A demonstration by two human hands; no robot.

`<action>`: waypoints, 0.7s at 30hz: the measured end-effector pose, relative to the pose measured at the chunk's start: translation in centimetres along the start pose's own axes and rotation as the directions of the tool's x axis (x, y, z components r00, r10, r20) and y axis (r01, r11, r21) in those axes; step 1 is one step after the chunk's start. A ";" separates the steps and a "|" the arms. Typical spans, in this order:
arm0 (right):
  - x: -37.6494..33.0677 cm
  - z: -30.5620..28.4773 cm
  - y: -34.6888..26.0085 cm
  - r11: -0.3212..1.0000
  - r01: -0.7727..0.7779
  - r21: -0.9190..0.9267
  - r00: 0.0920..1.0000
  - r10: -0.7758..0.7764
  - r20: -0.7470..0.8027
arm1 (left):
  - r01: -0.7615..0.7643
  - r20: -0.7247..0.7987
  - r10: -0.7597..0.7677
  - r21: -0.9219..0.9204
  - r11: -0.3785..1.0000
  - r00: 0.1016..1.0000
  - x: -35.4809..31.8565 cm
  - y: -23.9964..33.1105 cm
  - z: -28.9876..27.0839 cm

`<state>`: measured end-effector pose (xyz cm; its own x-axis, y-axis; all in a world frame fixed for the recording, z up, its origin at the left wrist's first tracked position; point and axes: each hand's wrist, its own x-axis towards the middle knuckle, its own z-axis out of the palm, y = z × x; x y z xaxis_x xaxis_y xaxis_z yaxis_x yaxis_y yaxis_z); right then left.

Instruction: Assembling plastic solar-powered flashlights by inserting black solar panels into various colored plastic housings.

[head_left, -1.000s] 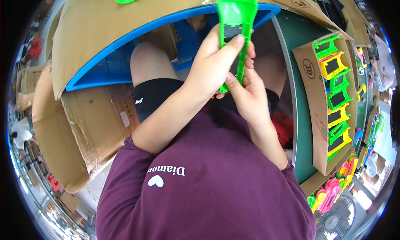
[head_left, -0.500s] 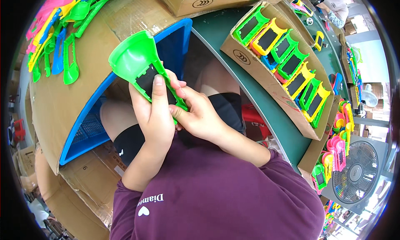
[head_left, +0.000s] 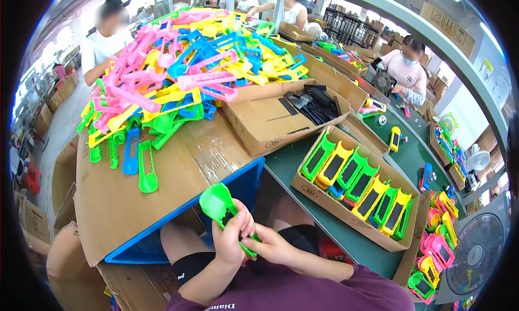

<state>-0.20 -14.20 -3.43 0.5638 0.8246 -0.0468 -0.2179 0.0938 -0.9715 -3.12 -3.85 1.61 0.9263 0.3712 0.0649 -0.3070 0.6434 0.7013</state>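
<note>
A green plastic shell (head_left: 216, 202) with a flared, scoop-like end and a black panel in its narrower part is held over my lap. My left hand (head_left: 231, 236) is closed around its middle, with the fingers covering much of the panel. At the lower end, my right hand (head_left: 273, 247) pinches the shell's narrow tip between thumb and fingers. The flared end points up and to the left, away from me. Behind it are the cardboard-topped surface and a blue crate (head_left: 243, 191).
Pink, yellow, blue and green plastic shells (head_left: 178, 68) are heaped on cardboard (head_left: 119, 213) ahead. An open carton (head_left: 259, 114) holds black pieces. Shells with black panels fill a box (head_left: 354, 224) on the green table (head_left: 340, 232). A fan (head_left: 473, 251) stands right; co-workers (head_left: 405, 68) sit beyond.
The view has tilted up, bringing the heap, the black pieces and several co-workers into sight. Both hands still grip the green shell, and my left fingers now cover more of its panel.
</note>
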 end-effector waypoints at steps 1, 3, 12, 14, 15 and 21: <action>-0.3 0.2 -0.2 0.998 0.048 -0.035 0.999 -0.048 -0.013 | 0.002 0.011 -0.003 0.034 0.999 1.000 -0.4 0.2 0.4; -0.7 0.2 -1.3 1.000 -0.010 -0.017 1.000 0.010 0.016 | -0.046 0.012 0.045 0.063 0.997 0.999 -0.8 0.5 0.9; 0.7 0.5 -1.5 0.987 -0.036 0.155 0.998 0.029 0.048 | 0.074 0.107 -0.075 0.017 0.997 0.991 0.7 0.8 -0.8; 0.8 0.1 -1.3 0.969 -0.138 0.203 0.988 0.120 0.102 | 0.173 0.202 -0.159 -0.053 0.984 0.966 1.4 0.9 -2.7; 0.9 0.3 -0.7 0.935 -0.225 0.274 0.972 0.196 0.129 | 0.149 0.186 -0.134 -0.064 0.987 0.973 1.1 1.0 -3.2; 0.0 -0.2 0.8 0.775 -0.330 0.539 0.896 0.077 0.438 | 0.133 0.455 -0.143 0.054 0.990 0.879 -0.7 0.2 -6.4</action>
<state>-0.22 -14.29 -4.22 0.1396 0.9901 -0.0153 -0.7843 0.1011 -0.6121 -5.23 0.30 -2.83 0.9576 -0.0705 0.2795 -0.1685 0.6498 0.7412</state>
